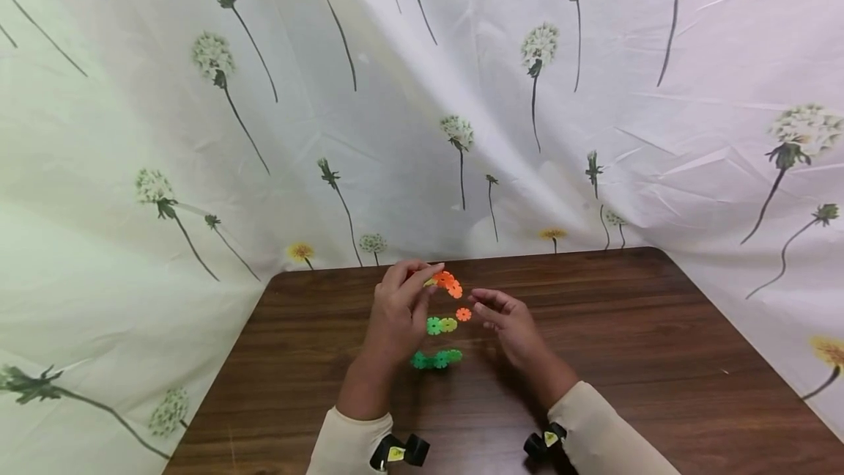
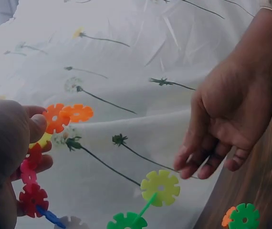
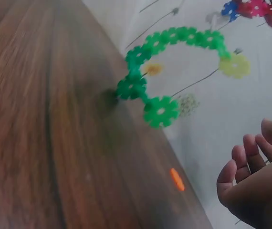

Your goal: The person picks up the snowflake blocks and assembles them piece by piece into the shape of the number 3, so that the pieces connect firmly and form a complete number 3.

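My left hand (image 1: pixel 400 303) pinches a chain of notched, flower-shaped plastic discs near its orange end (image 2: pixel 56 118). From there red discs (image 2: pixel 33 200), a blue disc (image 2: pixel 51 217) and green discs (image 2: pixel 127 221) follow. A curved run of green discs (image 3: pixel 173 36) hangs in the right wrist view, with a yellow-green disc (image 3: pixel 235 66) by it. Right of the chain is my right hand (image 1: pixel 517 328), its fingers loosely bent and nothing visible in them. A separate orange disc (image 1: pixel 464 314) shows between the hands; whether it lies on the table I cannot tell.
Beneath the hands is a dark brown wooden table (image 1: pixel 626 358). A pale cloth printed with dandelions (image 1: pixel 395 130) hangs behind and along its sides. Each wrist wears a small black camera, one on the left (image 1: pixel 398 451) and one on the right (image 1: pixel 544 442).
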The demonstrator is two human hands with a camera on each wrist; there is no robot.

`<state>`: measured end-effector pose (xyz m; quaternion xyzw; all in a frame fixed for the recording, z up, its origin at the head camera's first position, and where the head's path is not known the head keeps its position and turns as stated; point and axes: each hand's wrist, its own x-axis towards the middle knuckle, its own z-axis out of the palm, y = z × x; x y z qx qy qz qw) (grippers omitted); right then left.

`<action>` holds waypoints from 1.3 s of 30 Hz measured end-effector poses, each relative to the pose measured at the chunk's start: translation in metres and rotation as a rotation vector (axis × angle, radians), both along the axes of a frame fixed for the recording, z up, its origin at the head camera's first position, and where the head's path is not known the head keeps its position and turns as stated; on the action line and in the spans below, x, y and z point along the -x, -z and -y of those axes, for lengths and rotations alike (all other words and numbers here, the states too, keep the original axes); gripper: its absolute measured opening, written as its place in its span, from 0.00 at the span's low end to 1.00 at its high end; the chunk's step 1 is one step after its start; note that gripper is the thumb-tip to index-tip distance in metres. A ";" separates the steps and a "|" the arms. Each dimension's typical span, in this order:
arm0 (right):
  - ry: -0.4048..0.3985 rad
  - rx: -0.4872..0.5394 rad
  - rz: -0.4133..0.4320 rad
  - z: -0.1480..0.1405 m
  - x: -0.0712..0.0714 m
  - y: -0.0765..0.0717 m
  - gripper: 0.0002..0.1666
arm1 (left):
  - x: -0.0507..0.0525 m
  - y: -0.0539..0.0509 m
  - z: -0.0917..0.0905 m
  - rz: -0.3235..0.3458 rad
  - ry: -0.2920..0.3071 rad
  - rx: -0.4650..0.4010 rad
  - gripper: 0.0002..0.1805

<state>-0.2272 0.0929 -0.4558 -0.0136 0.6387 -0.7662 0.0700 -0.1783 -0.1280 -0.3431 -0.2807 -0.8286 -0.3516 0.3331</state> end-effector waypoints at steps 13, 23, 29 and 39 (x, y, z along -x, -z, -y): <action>-0.088 -0.407 -0.196 0.004 0.004 0.032 0.24 | 0.005 -0.001 0.006 -0.049 0.005 0.001 0.15; -0.122 -0.671 -0.326 0.001 0.006 0.046 0.28 | 0.004 -0.002 0.005 -0.030 -0.002 0.001 0.16; -0.076 -0.722 -0.345 0.003 0.007 0.048 0.25 | 0.003 -0.001 0.006 -0.009 -0.009 -0.010 0.16; 0.054 -0.872 -0.407 0.002 0.007 0.048 0.20 | 0.003 -0.001 0.007 -0.007 -0.013 0.000 0.16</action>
